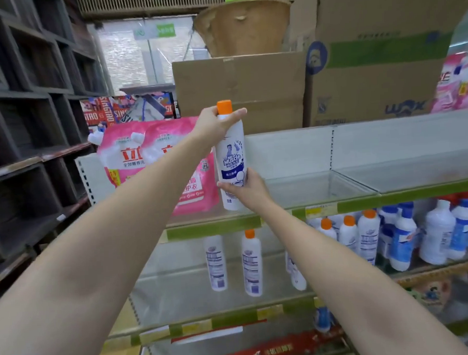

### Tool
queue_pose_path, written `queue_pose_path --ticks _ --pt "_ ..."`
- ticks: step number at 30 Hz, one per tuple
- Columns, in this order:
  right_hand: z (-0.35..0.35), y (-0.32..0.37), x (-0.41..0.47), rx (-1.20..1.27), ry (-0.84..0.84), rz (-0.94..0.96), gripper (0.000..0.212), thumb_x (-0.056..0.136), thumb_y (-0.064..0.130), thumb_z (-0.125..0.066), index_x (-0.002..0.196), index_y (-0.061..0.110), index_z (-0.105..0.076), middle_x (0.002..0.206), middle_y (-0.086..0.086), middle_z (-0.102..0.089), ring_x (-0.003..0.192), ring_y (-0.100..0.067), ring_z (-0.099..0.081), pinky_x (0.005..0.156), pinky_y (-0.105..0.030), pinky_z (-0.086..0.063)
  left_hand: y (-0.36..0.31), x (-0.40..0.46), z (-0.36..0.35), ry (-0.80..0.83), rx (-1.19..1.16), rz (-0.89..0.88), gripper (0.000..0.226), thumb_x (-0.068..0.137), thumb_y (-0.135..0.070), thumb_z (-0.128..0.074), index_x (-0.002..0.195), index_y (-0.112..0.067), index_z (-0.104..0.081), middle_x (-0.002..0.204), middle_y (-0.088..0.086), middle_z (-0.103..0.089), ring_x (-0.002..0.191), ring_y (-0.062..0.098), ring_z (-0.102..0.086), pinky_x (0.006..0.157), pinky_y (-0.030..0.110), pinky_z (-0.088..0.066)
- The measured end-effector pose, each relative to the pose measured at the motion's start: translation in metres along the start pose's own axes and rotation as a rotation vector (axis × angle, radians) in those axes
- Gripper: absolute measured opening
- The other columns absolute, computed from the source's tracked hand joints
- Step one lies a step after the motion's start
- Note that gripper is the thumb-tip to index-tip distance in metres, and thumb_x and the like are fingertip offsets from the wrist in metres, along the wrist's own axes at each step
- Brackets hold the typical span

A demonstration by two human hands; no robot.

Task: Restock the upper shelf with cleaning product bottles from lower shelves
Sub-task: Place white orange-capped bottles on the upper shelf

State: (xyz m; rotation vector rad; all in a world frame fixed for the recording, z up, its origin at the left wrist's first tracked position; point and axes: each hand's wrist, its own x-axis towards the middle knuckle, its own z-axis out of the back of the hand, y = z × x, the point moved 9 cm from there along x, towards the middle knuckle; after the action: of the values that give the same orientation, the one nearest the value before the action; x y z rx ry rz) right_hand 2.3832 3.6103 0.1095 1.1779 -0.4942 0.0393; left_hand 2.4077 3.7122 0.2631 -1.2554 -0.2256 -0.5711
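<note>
1. Item in hand: a tall white plastic cleaner bottle with orange cap and blue-printed label [230, 155], upright, its base at or just above the front of the upper shelf with the green price strip [364, 201]; whether it rests on the shelf cannot be told.
2. Grip, left hand [216, 122]: fingers and thumb wrapped around the bottle's neck just under the cap.
3. Grip, right hand [245, 186]: fingers curled around the lower body of the bottle, steadying it from the right.
4. Risk, judged: the bottle is tall and narrow, and would likely tip if let go before its base sits flat, or if set too near the front lip.
5. Risk, judged: the soft pink refill pouches with white spouts [156, 159] stand just to the left and lean; pushing the bottle against them could shift them, or they could slump onto it.
6. Stock remaining: two more white bottles [233, 261] stand apart on the lower shelf directly beneath, and a row of orange-capped white bottles [350, 236] further right, beside blue-capped white bottles [431, 232].
7. Free space: the upper shelf to the right of the bottle shows bare behind a clear divider [352, 180], which limits sideways sliding.
8. Surroundings: brown cardboard cartons [239, 93] stacked behind the shelf's back panel; dark wooden cubby shelving [28, 106] on the left.
</note>
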Motion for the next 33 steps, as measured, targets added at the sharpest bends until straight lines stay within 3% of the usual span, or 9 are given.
queue_pose_path --ticks 3,7,9,11,14,17,20,22,33 --pt "0.005 -0.017 0.025 -0.021 -0.002 -0.038 0.061 0.065 0.053 -0.087 0.114 0.024 -0.065 0.107 0.01 -0.074 0.098 -0.01 -0.068 0.087 -0.033 -0.057 0.008 0.021 -0.012 0.049 0.118 0.018 0.042 0.084 -0.052 -0.073 0.091 -0.015 -0.054 0.084 0.004 -0.059 0.075 0.019 -0.06 0.07 0.032 -0.051" --pt "-0.003 -0.051 0.051 -0.05 0.109 -0.059 0.066 0.052 0.061 -0.083 0.107 0.026 -0.07 0.098 0.011 -0.076 0.094 -0.011 -0.071 0.089 -0.041 -0.059 0.034 0.038 -0.023 0.031 0.334 0.008 0.033 0.087 -0.045 -0.072 0.084 -0.017 -0.055 0.075 0.0 -0.055 0.068 0.018 -0.055 0.058 0.025 -0.045" --pt "-0.004 -0.053 0.056 -0.041 0.171 -0.066 0.053 0.064 0.046 -0.088 0.109 0.024 -0.071 0.103 0.007 -0.076 0.098 -0.015 -0.071 0.092 -0.042 -0.058 0.045 0.046 -0.026 -0.01 0.476 -0.007 0.029 0.089 -0.041 -0.07 0.093 -0.016 -0.055 0.088 0.003 -0.061 0.081 0.021 -0.06 0.066 0.03 -0.049" --pt "-0.004 -0.053 0.062 -0.028 0.267 -0.081 0.037 0.08 0.029 -0.084 0.112 0.021 -0.067 0.104 0.005 -0.074 0.095 -0.016 -0.068 0.079 -0.032 -0.056 0.052 0.055 -0.028 -0.039 0.53 -0.003 0.033 0.089 -0.04 -0.07 0.104 -0.016 -0.052 0.1 0.005 -0.062 0.095 0.026 -0.062 0.078 0.038 -0.055" --pt "-0.005 -0.06 0.077 -0.046 0.351 -0.144 0.032 0.087 0.026 -0.079 0.111 0.024 -0.059 0.096 0.011 -0.066 0.085 -0.005 -0.061 0.062 -0.022 -0.045 0.059 0.065 -0.029 -0.075 0.55 0.056 0.047 0.089 -0.04 -0.071 0.114 -0.011 -0.043 0.104 0.009 -0.058 0.094 0.029 -0.061 0.075 0.04 -0.054" --pt "-0.006 -0.069 0.092 -0.065 0.252 -0.147 0.053 0.078 0.032 -0.086 0.119 0.016 -0.058 0.114 0.002 -0.069 0.106 -0.02 -0.066 0.082 -0.03 -0.052 0.065 0.072 -0.033 -0.068 0.596 0.039 0.051 0.091 -0.037 -0.07 0.117 -0.009 -0.037 0.107 0.015 -0.06 0.093 0.032 -0.061 0.075 0.043 -0.054" --pt "-0.008 -0.079 0.102 -0.129 0.161 -0.133 0.069 0.075 0.036 -0.087 0.127 0.011 -0.051 0.124 -0.004 -0.066 0.115 -0.027 -0.062 0.085 -0.031 -0.048 0.073 0.078 -0.034 -0.062 0.588 0.003 0.045 0.092 -0.034 -0.069 0.113 -0.013 -0.035 0.102 0.014 -0.062 0.089 0.032 -0.063 0.065 0.038 -0.051" --pt "-0.009 -0.082 0.106 -0.163 0.159 -0.134 0.07 0.077 0.04 -0.086 0.128 0.01 -0.048 0.127 -0.006 -0.065 0.117 -0.029 -0.06 0.083 -0.031 -0.047 0.077 0.082 -0.033 -0.071 0.578 0.006 0.042 0.093 -0.033 -0.068 0.109 -0.016 -0.033 0.099 0.014 -0.062 0.085 0.031 -0.063 0.057 0.034 -0.049" --pt "-0.017 -0.092 0.125 -0.206 0.183 -0.169 0.072 0.079 0.046 -0.082 0.128 0.01 -0.042 0.131 -0.01 -0.06 0.117 -0.031 -0.059 0.09 -0.039 -0.052 0.089 0.092 -0.038 -0.095 0.539 -0.005 0.046 0.097 -0.029 -0.063 0.127 -0.007 -0.037 0.104 0.011 -0.058 0.086 0.026 -0.058 0.068 0.037 -0.051"
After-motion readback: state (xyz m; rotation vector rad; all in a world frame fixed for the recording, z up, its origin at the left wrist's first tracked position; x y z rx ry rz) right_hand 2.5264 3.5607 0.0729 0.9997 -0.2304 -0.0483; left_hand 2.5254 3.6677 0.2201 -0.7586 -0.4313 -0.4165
